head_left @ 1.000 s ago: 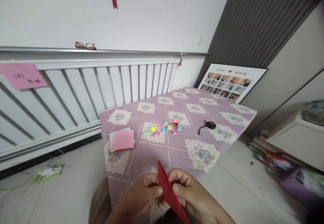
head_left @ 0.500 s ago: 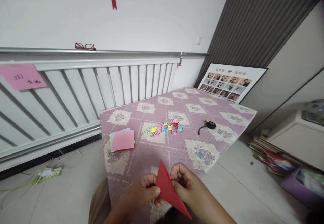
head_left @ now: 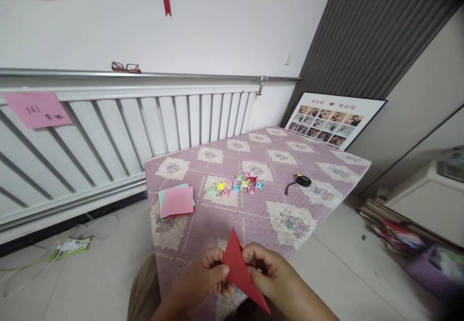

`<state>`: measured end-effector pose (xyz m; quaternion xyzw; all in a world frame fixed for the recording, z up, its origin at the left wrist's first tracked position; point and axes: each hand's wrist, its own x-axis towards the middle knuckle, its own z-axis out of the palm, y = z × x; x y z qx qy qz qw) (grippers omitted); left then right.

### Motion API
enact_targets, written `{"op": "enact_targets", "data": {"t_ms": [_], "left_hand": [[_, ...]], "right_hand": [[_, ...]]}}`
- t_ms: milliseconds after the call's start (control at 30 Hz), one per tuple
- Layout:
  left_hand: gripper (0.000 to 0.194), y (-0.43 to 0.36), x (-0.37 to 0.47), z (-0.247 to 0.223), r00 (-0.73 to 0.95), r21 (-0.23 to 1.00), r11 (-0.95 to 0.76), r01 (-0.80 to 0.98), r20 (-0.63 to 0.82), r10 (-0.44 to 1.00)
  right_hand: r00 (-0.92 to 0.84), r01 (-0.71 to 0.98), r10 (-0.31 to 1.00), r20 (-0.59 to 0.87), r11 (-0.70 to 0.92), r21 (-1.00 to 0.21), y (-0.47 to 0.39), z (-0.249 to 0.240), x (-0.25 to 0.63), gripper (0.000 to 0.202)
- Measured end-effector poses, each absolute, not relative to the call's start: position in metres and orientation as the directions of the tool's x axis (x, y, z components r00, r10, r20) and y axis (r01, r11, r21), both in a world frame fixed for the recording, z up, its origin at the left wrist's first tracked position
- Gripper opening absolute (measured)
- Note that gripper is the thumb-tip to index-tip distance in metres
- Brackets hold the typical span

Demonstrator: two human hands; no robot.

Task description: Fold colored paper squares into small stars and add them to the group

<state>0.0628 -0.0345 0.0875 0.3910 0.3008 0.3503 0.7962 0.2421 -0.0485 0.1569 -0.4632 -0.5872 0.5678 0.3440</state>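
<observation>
A sheet of red paper (head_left: 239, 270), folded into a triangle, is held between my two hands above the table's near edge. My left hand (head_left: 212, 273) pinches its left side, thumb on the front face and fingers behind. At the right edge my right hand (head_left: 264, 269) grips the paper with thumb and bent fingers; the fingertips are partly hidden. Beyond my hands lie several small folded paper pieces (head_left: 237, 184) in pink, yellow, green, blue and red. To the left rests a stack of coloured paper (head_left: 177, 201) with a pink sheet on top.
A patterned purple cloth (head_left: 217, 224) covers the table. A coiled black cable (head_left: 303, 181) lies at right. Glasses (head_left: 125, 67) sit on the pipe above the white radiator (head_left: 174, 118). A power strip (head_left: 74, 246) with cords is on the floor at left.
The view has shifted slightly. Both hands still hold the red paper, its lower tip now a little further left and its angle barely altered.
</observation>
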Motion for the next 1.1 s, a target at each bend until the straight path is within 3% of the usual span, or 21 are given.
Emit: {"op": "enact_targets", "data": {"t_ms": [200, 467, 800, 900, 967, 1100], "left_hand": [[0.044, -0.033, 0.068, 0.093, 0.508, 0.833, 0.444, -0.332, -0.239, 0.828], [0.045, -0.032, 0.074, 0.09, 0.442, 0.814, 0.412, -0.41, -0.217, 0.87], [0.032, -0.046, 0.078, 0.094, 0.508, 0.581, 0.589, -0.562, -0.32, 0.8], [0.032, -0.045, 0.08, 0.088, 0.489, 0.632, 0.565, -0.531, -0.316, 0.813], [0.031, -0.044, 0.08, 0.086, 0.455, 0.734, 0.504, -0.456, -0.294, 0.84], [0.027, -0.043, 0.075, 0.088, 0.279, 0.964, 0.244, -0.109, -0.206, 0.938]], "right_hand": [[-0.439, 0.184, 0.895, -0.073, 0.01, -0.983, -0.05, 0.167, 0.24, 0.01], [-0.436, 0.393, 0.899, -0.042, 0.148, -0.907, -0.05, 0.17, 0.24, 0.016], [-0.575, 0.508, 0.814, 0.08, 0.432, -0.745, -0.048, 0.168, 0.241, 0.017], [-0.587, 0.571, 0.805, 0.085, 0.486, -0.662, -0.048, 0.164, 0.241, 0.011], [-0.589, 0.606, 0.804, 0.076, 0.502, -0.617, -0.047, 0.162, 0.241, 0.01], [-0.603, 0.628, 0.796, 0.063, 0.521, -0.578, -0.047, 0.161, 0.241, 0.011]]}}
